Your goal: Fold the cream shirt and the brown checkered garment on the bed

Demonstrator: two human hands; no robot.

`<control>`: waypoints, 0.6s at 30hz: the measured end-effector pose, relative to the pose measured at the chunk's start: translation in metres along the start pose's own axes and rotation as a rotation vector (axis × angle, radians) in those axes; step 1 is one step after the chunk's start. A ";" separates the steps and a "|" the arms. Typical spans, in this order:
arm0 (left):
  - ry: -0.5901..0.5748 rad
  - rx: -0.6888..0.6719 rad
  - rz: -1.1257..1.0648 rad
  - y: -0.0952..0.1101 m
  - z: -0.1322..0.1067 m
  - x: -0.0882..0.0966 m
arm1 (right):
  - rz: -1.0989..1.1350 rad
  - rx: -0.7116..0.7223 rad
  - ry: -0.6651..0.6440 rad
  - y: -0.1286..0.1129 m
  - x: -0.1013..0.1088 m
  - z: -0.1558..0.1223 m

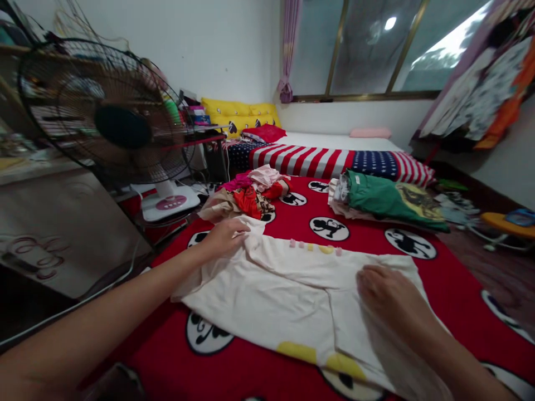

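Note:
A cream-white garment point(288, 289) with small pastel letters and yellow patches lies spread on the red bed cover point(368, 223). My left hand point(223, 236) is closed on the garment's upper left corner, pinching a fold of cloth. My right hand point(390, 295) lies flat, fingers stretched out, pressing on the garment's right half.
A loose pile of mixed clothes point(251, 195) lies at the back left of the bed. A folded stack topped by a green shirt point(388, 200) sits at the back right. A standing fan point(112, 122) is close on the left. Striped bedding point(326, 159) and yellow pillows point(238, 111) lie beyond.

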State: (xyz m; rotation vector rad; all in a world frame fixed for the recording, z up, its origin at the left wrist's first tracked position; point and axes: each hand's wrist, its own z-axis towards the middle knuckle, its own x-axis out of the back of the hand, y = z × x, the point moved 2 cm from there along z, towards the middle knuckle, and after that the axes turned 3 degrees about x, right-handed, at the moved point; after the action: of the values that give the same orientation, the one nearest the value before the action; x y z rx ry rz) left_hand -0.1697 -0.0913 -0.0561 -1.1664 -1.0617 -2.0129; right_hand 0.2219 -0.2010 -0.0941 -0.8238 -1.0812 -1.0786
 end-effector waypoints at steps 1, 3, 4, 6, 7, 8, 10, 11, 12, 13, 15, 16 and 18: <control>0.018 0.001 0.010 -0.008 -0.002 0.002 | 0.076 0.039 -0.004 -0.016 0.004 0.005; 0.041 -0.019 0.032 -0.016 -0.003 0.002 | 0.241 0.103 -0.023 -0.047 0.007 0.015; 0.044 -0.038 0.041 -0.016 -0.001 0.000 | 0.305 0.124 -0.037 -0.060 0.006 0.018; 0.015 -0.098 0.059 -0.012 0.007 -0.007 | 0.384 0.151 -0.068 -0.081 0.002 0.024; -0.017 -0.134 0.077 -0.009 0.012 -0.011 | 0.405 0.156 -0.072 -0.087 0.000 0.026; -0.057 -0.167 0.102 -0.007 0.018 -0.015 | 0.416 0.152 -0.071 -0.091 -0.002 0.027; -0.138 -0.194 0.158 -0.006 0.030 -0.023 | 0.431 0.143 -0.060 -0.094 -0.005 0.029; -0.170 -0.186 0.181 -0.007 0.036 -0.026 | 0.439 0.139 -0.051 -0.094 -0.006 0.028; -0.195 -0.170 0.196 -0.009 0.042 -0.029 | 0.444 0.133 -0.040 -0.094 -0.007 0.028; -0.214 -0.150 0.203 -0.011 0.047 -0.030 | 0.446 0.126 -0.027 -0.094 -0.007 0.027; -0.241 -0.109 0.208 -0.016 0.056 -0.032 | 0.438 0.113 0.000 -0.094 -0.007 0.025; -0.240 -0.094 0.210 -0.018 0.059 -0.031 | 0.430 0.108 0.011 -0.095 -0.007 0.024; -0.210 -0.073 0.213 -0.022 0.064 -0.027 | 0.421 0.097 0.020 -0.096 -0.007 0.022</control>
State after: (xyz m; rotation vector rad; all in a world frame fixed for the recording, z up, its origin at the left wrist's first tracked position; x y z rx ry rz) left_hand -0.1470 -0.0236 -0.0683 -1.4891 -0.9233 -1.8068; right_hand 0.1229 -0.2063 -0.0928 -0.9100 -0.8841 -0.6741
